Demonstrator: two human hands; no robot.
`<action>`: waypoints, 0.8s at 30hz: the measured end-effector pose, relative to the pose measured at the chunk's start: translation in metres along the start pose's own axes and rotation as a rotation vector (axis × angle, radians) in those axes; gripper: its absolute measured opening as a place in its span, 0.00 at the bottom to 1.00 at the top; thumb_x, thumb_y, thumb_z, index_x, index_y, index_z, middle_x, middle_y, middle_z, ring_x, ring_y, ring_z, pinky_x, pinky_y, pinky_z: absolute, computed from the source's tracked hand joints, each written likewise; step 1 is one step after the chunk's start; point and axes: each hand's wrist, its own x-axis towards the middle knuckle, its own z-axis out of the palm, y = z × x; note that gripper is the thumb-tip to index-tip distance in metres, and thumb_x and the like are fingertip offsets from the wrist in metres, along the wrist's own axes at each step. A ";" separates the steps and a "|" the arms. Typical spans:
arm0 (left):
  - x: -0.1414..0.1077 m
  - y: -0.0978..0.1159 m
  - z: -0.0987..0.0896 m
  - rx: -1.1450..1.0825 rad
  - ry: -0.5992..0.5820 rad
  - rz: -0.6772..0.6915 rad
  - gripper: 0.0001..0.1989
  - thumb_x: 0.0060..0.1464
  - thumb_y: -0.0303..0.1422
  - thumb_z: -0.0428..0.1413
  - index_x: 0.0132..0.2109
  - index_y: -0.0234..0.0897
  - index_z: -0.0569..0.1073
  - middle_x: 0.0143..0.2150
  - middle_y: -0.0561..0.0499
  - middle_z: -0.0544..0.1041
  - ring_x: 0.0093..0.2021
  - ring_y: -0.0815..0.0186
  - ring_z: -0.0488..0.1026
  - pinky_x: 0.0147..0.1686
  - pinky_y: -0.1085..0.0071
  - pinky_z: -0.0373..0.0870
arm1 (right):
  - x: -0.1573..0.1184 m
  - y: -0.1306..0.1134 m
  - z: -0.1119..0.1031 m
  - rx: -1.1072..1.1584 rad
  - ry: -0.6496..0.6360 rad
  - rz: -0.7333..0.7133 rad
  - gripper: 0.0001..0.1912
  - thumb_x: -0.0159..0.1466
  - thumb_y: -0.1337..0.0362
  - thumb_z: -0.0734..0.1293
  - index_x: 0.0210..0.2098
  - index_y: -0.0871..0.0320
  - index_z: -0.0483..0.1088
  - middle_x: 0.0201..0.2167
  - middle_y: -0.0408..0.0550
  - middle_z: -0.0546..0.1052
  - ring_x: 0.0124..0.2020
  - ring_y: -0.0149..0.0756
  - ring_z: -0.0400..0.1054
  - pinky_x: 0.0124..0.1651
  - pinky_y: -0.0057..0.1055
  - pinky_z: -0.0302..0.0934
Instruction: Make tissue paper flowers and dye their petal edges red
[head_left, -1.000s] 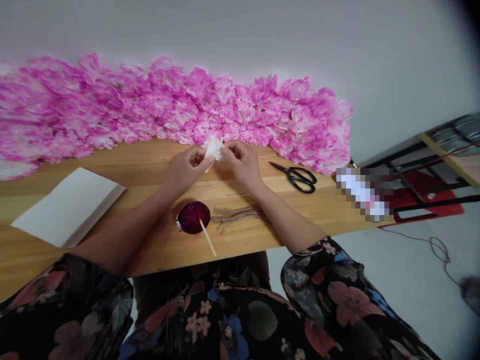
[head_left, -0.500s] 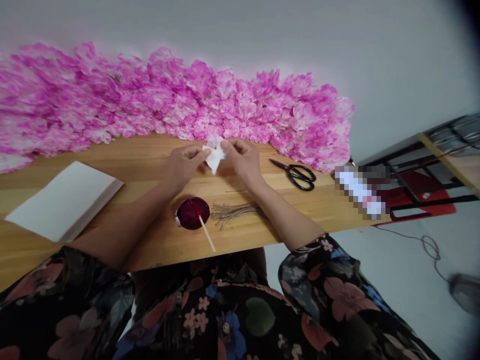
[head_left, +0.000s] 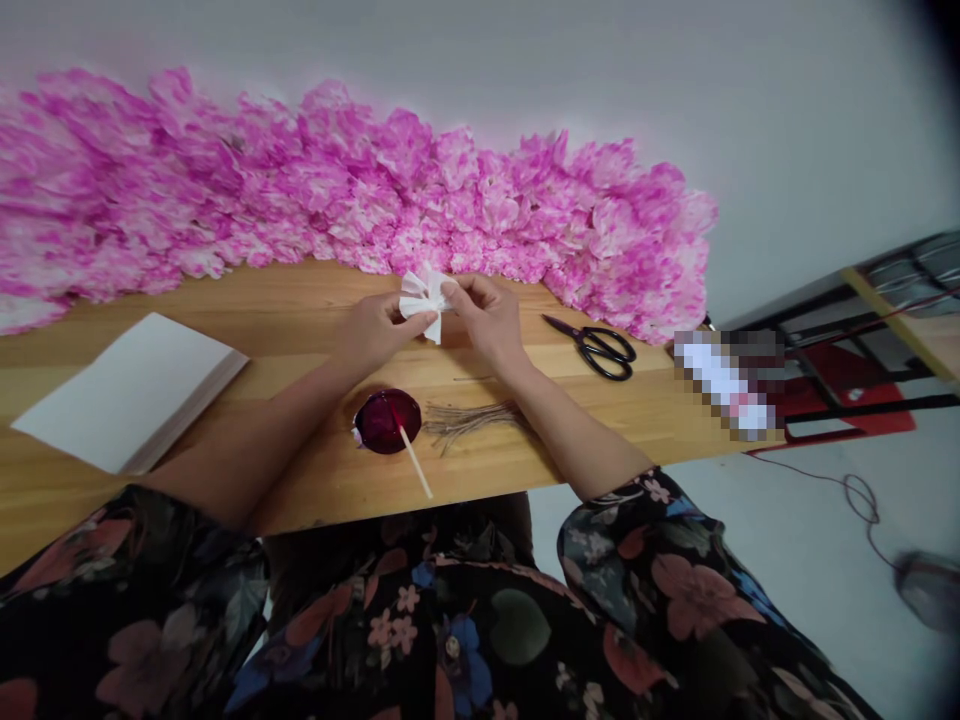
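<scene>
Between my two hands is a white paper flower (head_left: 421,291), its thin layers fanned out and gathered at the middle. My left hand (head_left: 382,326) pinches it from the left, with the thumb across its lower part. On the right side, my right hand (head_left: 486,310) grips it between thumb and fingers. Below the hands stands a bowl of dark red liquid (head_left: 379,424) with a wooden stick (head_left: 416,463) leaning in it. A bundle of thin brown wires (head_left: 469,422) lies to the bowl's right, partly under my right forearm.
Black-handled scissors (head_left: 600,350) lie right of my hands. A stack of white paper (head_left: 135,395) rests on the left of the wooden table (head_left: 300,300). Many pink-and-white paper flowers (head_left: 360,200) line the back. A blurred-out object (head_left: 724,385) sits at the right edge.
The white paper has been spread from a crumpled, pointed shape into a fan. My left thumb has shifted right, closer to my right hand.
</scene>
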 end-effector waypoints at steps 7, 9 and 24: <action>0.003 0.002 -0.004 -0.058 -0.092 -0.025 0.07 0.60 0.35 0.64 0.36 0.37 0.80 0.34 0.51 0.83 0.34 0.64 0.77 0.38 0.69 0.70 | 0.002 0.006 -0.004 0.096 -0.007 0.079 0.27 0.61 0.35 0.79 0.35 0.54 0.80 0.32 0.42 0.80 0.35 0.33 0.69 0.42 0.34 0.67; 0.005 0.003 -0.005 -0.135 -0.119 -0.047 0.05 0.60 0.33 0.64 0.36 0.37 0.80 0.34 0.51 0.82 0.33 0.65 0.76 0.38 0.70 0.70 | 0.002 0.005 -0.006 0.133 -0.015 0.114 0.29 0.61 0.33 0.77 0.36 0.54 0.80 0.33 0.42 0.79 0.35 0.33 0.69 0.41 0.34 0.67; 0.012 -0.011 -0.009 -0.451 -0.112 -0.069 0.15 0.66 0.42 0.60 0.36 0.36 0.79 0.31 0.46 0.80 0.32 0.63 0.75 0.36 0.68 0.72 | -0.006 -0.005 -0.003 -0.172 -0.077 -0.026 0.21 0.68 0.44 0.73 0.30 0.54 0.75 0.26 0.40 0.70 0.31 0.33 0.60 0.37 0.34 0.56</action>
